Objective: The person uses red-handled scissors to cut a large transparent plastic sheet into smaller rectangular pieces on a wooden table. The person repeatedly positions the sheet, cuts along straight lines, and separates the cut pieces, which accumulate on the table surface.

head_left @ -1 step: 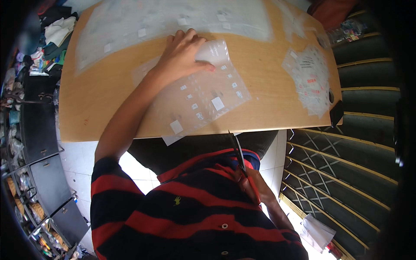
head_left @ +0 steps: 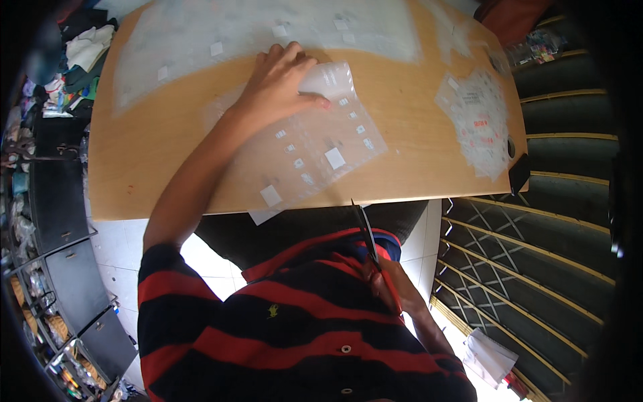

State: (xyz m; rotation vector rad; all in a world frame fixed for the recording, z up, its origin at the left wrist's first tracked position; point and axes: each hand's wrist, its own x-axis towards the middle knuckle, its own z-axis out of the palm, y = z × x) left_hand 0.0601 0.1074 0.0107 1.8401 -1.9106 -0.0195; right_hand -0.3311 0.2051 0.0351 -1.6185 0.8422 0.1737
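My left hand (head_left: pixel 282 82) reaches over a clear plastic sheet (head_left: pixel 315 144) with small printed marks and white patches. Its fingers curl at the sheet's far edge, while the thumb spreads across the top. Beside the hand the sheet's far right part bends upward. One near corner of it overhangs the table's front edge. Low at my right, close to my shirt, my right hand (head_left: pixel 404 281) grips scissors (head_left: pixel 368 234) with red handles and dark blades. The blades point toward the table and look nearly closed; their tip is at the table edge, apart from the sheet.
Large clear plastic sheets (head_left: pixel 194 37) cover the far side of the wooden table (head_left: pixel 154 154). A pile of printed clear plastic pieces (head_left: pixel 479 127) lies at the right, near a black item (head_left: pixel 519 175) at the corner. Dark cabinets (head_left: pixel 63 201) stand left; a folding metal gate (head_left: pixel 516 234) stands right.
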